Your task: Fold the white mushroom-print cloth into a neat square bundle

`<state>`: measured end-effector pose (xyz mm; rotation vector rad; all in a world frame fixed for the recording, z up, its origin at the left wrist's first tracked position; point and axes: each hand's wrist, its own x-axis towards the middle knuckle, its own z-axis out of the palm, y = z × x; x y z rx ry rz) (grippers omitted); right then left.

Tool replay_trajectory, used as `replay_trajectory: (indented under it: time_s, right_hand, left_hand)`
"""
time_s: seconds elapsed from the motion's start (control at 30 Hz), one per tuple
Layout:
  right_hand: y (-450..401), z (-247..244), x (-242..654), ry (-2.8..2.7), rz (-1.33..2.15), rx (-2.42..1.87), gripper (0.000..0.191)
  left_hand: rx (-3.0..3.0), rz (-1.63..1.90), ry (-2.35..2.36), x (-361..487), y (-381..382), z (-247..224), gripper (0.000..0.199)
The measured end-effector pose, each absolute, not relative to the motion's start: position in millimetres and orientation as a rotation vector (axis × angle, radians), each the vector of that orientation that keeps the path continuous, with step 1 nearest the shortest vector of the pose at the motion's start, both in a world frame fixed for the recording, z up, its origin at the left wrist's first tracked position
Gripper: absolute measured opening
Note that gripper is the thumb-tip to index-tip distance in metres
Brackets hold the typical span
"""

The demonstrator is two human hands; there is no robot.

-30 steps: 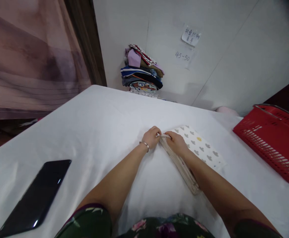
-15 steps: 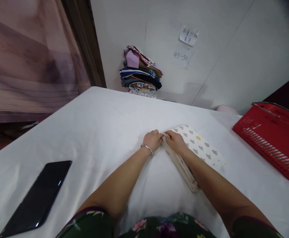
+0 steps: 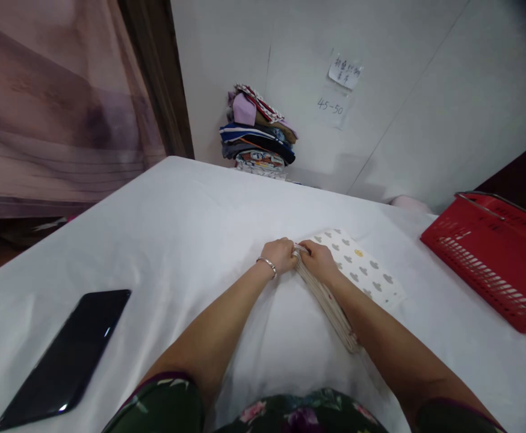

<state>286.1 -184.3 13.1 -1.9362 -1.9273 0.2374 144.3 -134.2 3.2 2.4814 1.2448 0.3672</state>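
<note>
A folded cloth (image 3: 360, 261), white with grey mouse-head shapes and one yellow one, lies on the white-covered table. Its near left side is a thick edge of several stacked layers. My left hand (image 3: 280, 255), with a silver bracelet at the wrist, is closed on the far left corner of those layers. Close beside it, my right hand (image 3: 319, 260) pinches the same corner, thumb and fingers curled in. My right forearm passes over the cloth and covers part of it. The fingertips of both hands are partly hidden.
A black phone (image 3: 64, 358) lies at the left of the white table cover (image 3: 191, 228). The red basket (image 3: 493, 258) stands at the right edge. Behind the far edge, a pile of folded clothes (image 3: 258, 132) leans by the wall, below paper notes (image 3: 345, 71). A pink curtain (image 3: 55, 108) hangs at left.
Both hands stay at the cloth's corner with only slight finger movement. The cloth's layered edge has shifted very little. The view has tilted slightly.
</note>
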Motion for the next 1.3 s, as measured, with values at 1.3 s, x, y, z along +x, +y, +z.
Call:
replay_trajectory:
  time_s: [1.3]
  right_hand:
    - [-177, -3, 397, -1.847, -0.056, -2.018, 0.047]
  left_hand:
    - [2.307, 0.612, 1.057, 136, -123, -20, 0.024]
